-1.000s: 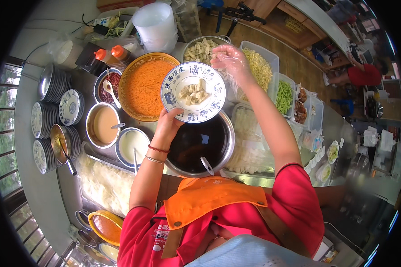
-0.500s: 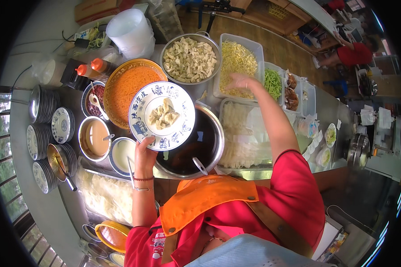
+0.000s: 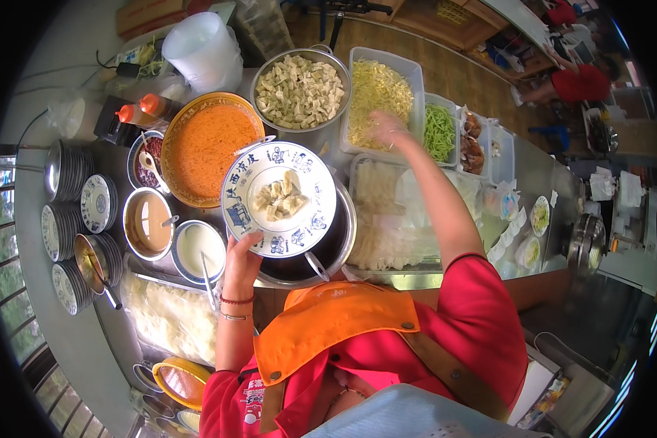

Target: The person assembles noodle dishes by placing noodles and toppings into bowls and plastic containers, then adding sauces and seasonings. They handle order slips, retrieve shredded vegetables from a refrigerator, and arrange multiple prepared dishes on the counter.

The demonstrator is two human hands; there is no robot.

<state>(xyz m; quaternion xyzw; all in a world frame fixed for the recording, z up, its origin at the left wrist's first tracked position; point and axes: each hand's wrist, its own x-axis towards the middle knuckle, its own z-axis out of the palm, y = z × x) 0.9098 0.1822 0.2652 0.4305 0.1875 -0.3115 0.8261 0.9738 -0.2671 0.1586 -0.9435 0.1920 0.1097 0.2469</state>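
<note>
My left hand (image 3: 242, 261) grips the near left rim of a white plate with blue printed decoration (image 3: 310, 166). A small heap of pale beige cubes (image 3: 279, 197) lies in the middle of the plate, which I hold above a steel pot of dark liquid (image 3: 337, 244). Over to the right, my right hand (image 3: 388, 130), in a thin clear glove, is down in a clear tub (image 3: 420, 87) of yellowish bean sprouts (image 3: 378, 91). Its fingers curl into the sprouts, and the fingertips are partly hidden among them.
Behind the plate stand an orange sauce bowl (image 3: 210, 150) and a steel bowl of beige cubes (image 3: 299, 93). Shredded green vegetable (image 3: 438, 125) sits right of the sprouts. Bowls of brown sauce (image 3: 150, 225) and white liquid (image 3: 197, 252) are at left, near stacked plates (image 3: 98, 203).
My left hand has brought the plate slightly right and nearer, covering more of the dark pot. My right hand's fingers have gone from stretched over the sprouts to curled into them.
</note>
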